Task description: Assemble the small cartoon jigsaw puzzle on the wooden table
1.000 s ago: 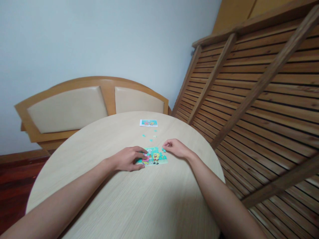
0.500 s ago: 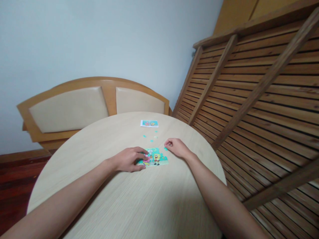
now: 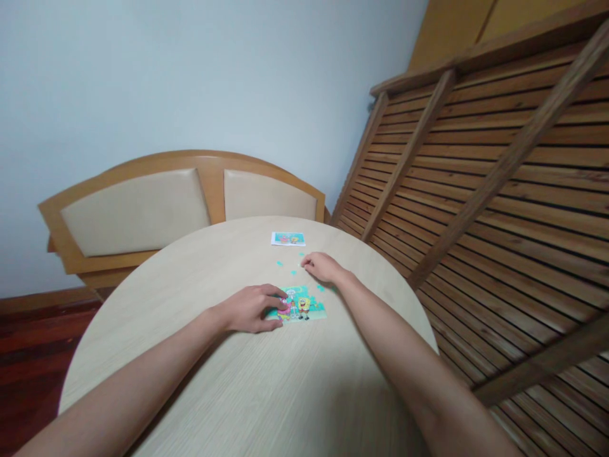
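A partly assembled jigsaw puzzle [image 3: 304, 309] with cartoon figures on a turquoise ground lies flat on the table. My left hand [image 3: 257, 309] rests on its left side, fingers spread and covering that edge. Beyond the puzzle, my right hand [image 3: 324, 267] reaches in from the right. Its thumb and fingers are pinched together at a small pale puzzle piece, mostly hidden by the fingertips. Close by lie loose turquoise pieces: one piece [image 3: 294, 272] in front, another piece [image 3: 280, 263] to the left. Another loose piece [image 3: 320, 287] sits below my right wrist.
A picture card [image 3: 288, 239] showing the same cartoon lies farther back on the round wooden table [image 3: 200, 381]. Behind the table stands a padded headboard [image 3: 143, 209] against the wall. A slatted wooden frame [image 3: 476, 209] leans along the right side.
My right hand has moved away from the puzzle's upper right edge, forward and left to the loose pieces. A turquoise piece is left lying beside that edge. My left hand stays on the puzzle.
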The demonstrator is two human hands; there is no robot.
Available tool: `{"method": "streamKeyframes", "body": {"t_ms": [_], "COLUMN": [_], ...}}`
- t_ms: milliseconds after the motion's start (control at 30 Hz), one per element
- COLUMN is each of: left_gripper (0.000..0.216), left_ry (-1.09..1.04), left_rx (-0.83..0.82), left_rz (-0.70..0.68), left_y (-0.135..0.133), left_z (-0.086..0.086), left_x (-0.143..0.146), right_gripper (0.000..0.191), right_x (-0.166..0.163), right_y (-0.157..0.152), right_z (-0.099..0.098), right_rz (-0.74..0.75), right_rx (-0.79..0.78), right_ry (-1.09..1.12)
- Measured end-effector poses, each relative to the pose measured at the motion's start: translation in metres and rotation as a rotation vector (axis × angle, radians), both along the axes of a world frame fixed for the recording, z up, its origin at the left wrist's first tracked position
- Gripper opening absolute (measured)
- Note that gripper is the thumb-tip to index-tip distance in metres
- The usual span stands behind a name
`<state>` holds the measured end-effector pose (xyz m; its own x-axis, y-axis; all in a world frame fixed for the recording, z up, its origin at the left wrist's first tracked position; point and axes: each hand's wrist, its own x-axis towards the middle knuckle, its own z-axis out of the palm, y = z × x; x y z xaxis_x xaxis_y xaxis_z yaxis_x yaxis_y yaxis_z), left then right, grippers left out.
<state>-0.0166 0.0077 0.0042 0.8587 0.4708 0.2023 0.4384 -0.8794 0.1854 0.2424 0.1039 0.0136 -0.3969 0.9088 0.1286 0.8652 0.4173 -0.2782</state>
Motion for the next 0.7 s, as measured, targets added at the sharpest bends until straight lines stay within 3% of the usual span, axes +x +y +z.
{"method": "streamKeyframes", "body": {"t_ms": [200, 333, 500, 700], "left_gripper": [0.040, 0.040, 0.039, 0.038], "left_ry": [0.006, 0.002, -0.010, -0.021], "left_rx": [-0.001, -0.005, -0.006, -0.005], "left_rz": [0.014, 0.012, 0.004, -0.001], "left_y": [0.000, 0.001, 0.002, 0.001], "left_z": [-0.001, -0.001, -0.002, -0.002], "left_x": [0.000, 0.000, -0.001, 0.000], "right_gripper": [0.032, 0.029, 0.025, 0.026], "right_x": [-0.056, -0.073, -0.059, -0.017], "right_y": [0.007, 0.002, -0.004, -0.011], "right_z": [-0.005, -0.010, -0.010, -0.010], "right_rz": [0.114, 0.121, 0.201, 0.236], "right_rx": [0.103, 0.122, 0.171, 0.179], "right_ry": [-0.130, -0.149, -0.143, -0.147]}}
